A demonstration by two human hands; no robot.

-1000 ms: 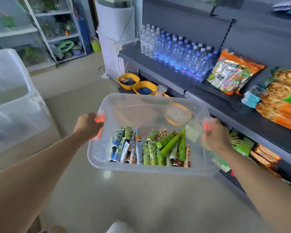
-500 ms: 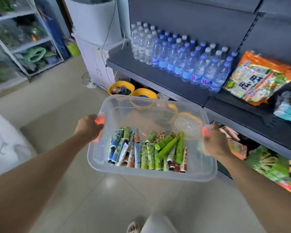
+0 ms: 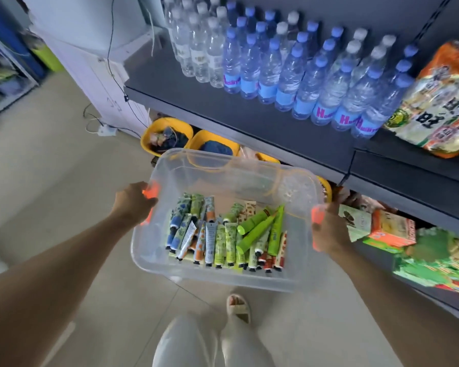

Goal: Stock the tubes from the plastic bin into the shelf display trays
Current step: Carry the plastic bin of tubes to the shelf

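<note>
I carry a clear plastic bin [image 3: 167, 258] in front of me, above the floor. My left hand [image 3: 134, 202] grips its left rim and my right hand [image 3: 329, 231] grips its right rim. Several small tubes [image 3: 228, 234] lie side by side in the bin's near half, with green, blue, orange and floral prints, caps pointing toward me. A few plain green tubes lie slanted on top. The dark shelf unit [image 3: 249, 120] stands just beyond the bin. No display trays for tubes show in this view.
Rows of water bottles [image 3: 289, 67] fill the upper shelf, with a snack bag [image 3: 440, 102] to their right. Yellow bowls [image 3: 167, 136] sit under the shelf. Boxed and green packets [image 3: 392, 229] crowd the lower right shelf. A white cabinet [image 3: 96, 62] stands at left. My legs and a sandal [image 3: 237, 305] are below.
I have stepped closer to the shelf and the view has tilted down and right; the bin stays held in both hands and the large white tub at left has left view.
</note>
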